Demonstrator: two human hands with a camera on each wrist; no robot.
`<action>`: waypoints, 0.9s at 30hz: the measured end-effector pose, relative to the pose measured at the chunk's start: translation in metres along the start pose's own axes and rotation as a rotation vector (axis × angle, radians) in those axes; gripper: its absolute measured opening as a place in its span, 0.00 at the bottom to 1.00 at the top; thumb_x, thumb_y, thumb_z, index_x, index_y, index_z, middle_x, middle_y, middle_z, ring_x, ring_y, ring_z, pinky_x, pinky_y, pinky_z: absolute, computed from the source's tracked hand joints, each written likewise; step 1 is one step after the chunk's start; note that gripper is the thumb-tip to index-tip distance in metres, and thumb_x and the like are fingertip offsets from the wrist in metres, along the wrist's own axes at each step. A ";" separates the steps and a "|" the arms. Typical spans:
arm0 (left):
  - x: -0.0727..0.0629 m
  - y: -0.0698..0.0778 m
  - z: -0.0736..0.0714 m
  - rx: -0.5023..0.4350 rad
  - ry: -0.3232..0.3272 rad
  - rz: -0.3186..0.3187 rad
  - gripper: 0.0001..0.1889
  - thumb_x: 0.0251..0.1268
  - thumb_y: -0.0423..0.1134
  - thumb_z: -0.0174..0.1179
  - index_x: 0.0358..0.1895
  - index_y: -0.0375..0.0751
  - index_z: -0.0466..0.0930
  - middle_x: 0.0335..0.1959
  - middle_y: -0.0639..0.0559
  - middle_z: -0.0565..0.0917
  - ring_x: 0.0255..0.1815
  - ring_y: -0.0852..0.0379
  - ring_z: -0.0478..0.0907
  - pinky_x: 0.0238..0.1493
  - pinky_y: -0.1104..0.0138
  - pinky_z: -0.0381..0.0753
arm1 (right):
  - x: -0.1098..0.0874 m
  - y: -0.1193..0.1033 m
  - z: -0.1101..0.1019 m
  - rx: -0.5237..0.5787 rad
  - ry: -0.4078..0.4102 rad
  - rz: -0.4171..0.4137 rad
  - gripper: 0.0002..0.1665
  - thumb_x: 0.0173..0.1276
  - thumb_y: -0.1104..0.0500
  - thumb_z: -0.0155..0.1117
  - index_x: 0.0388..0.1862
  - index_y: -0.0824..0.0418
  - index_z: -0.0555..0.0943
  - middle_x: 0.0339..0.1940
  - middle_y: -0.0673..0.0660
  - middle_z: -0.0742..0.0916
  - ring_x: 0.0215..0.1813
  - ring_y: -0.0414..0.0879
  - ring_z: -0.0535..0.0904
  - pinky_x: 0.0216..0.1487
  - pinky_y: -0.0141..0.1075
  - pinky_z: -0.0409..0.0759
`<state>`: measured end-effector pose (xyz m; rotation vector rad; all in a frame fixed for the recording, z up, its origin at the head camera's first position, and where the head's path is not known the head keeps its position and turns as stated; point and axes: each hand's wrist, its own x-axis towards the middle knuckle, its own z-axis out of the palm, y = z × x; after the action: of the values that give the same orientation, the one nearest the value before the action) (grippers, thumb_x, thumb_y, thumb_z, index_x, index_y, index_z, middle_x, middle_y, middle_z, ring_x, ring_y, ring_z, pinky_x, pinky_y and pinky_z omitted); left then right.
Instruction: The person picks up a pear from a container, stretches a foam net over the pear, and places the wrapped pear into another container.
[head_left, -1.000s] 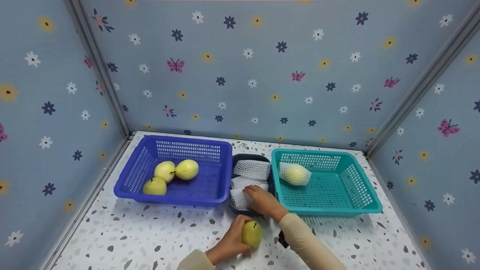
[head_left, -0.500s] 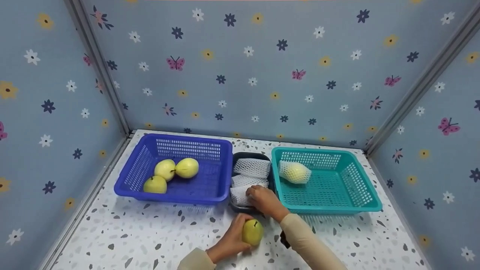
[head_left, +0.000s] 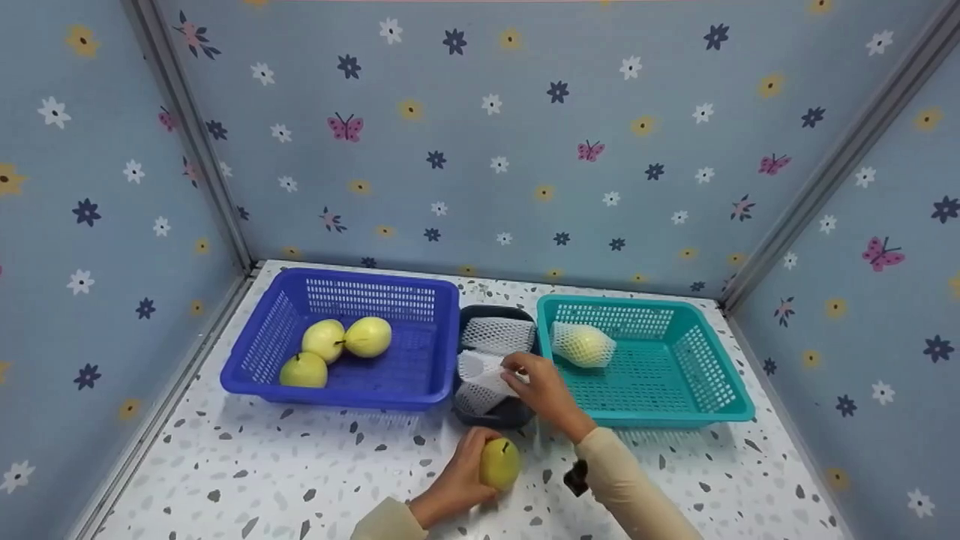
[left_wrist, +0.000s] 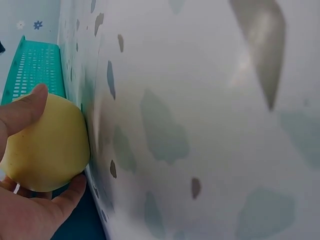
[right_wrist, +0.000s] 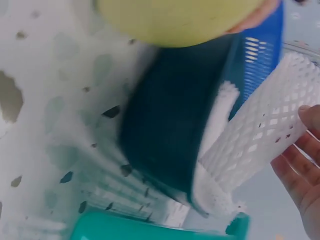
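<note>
My left hand (head_left: 466,474) grips a yellow-green pear (head_left: 500,464) on the speckled table, just in front of the small dark basket (head_left: 517,414). In the left wrist view the thumb and fingers curl round the pear (left_wrist: 47,145), which is against the table surface. Above the dark basket, my right hand (head_left: 546,391) pinches a white foam net sleeve (head_left: 484,386). The right wrist view shows this net sleeve (right_wrist: 270,125) tilted up at the basket's rim, between thumb and fingers. Another foam net (head_left: 498,334) lies in the back of the dark basket.
On the left stands a blue-purple basket (head_left: 420,397) with three pears (head_left: 323,341) inside. A teal basket (head_left: 739,405) on the right holds one pear in a foam net (head_left: 583,345). Flower-patterned panels (head_left: 480,150) enclose the table (head_left: 300,450) at the back and sides.
My right hand has lifted the front foam net, tilting it up out of the dark basket and exposing the basket's front floor. My left hand stays on the pear.
</note>
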<state>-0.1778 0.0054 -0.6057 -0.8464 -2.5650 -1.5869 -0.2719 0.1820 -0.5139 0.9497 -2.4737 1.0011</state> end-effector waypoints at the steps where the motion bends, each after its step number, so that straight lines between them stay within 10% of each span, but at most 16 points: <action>1: 0.000 0.000 0.000 0.004 -0.001 -0.004 0.40 0.28 0.23 0.69 0.54 0.43 0.66 0.52 0.54 0.67 0.55 0.53 0.64 0.58 0.56 0.66 | 0.000 -0.002 -0.003 0.044 0.022 0.016 0.05 0.64 0.66 0.65 0.39 0.63 0.80 0.35 0.55 0.86 0.38 0.46 0.83 0.38 0.41 0.82; 16: -0.003 0.002 -0.002 0.067 0.020 0.087 0.41 0.30 0.31 0.72 0.57 0.41 0.63 0.53 0.50 0.66 0.55 0.52 0.64 0.57 0.57 0.69 | -0.016 -0.062 -0.049 0.443 0.190 0.203 0.06 0.62 0.73 0.63 0.39 0.72 0.80 0.35 0.63 0.84 0.38 0.48 0.82 0.35 0.34 0.81; 22: -0.003 0.012 -0.009 0.067 0.037 -0.003 0.35 0.53 0.52 0.68 0.59 0.36 0.65 0.56 0.47 0.67 0.55 0.50 0.67 0.54 0.57 0.71 | -0.025 -0.080 -0.054 0.502 0.194 0.200 0.06 0.61 0.75 0.62 0.37 0.75 0.79 0.34 0.66 0.83 0.37 0.44 0.81 0.34 0.32 0.81; 27: 0.006 0.026 -0.022 -0.054 0.125 -0.072 0.21 0.75 0.46 0.46 0.59 0.32 0.68 0.56 0.43 0.71 0.58 0.45 0.67 0.57 0.51 0.68 | -0.033 -0.074 -0.047 0.558 0.207 0.223 0.06 0.61 0.76 0.61 0.38 0.75 0.78 0.35 0.61 0.83 0.38 0.43 0.81 0.35 0.33 0.81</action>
<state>-0.1767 -0.0018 -0.5715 -0.6423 -2.5038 -1.6780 -0.1953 0.1905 -0.4599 0.6681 -2.1953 1.8243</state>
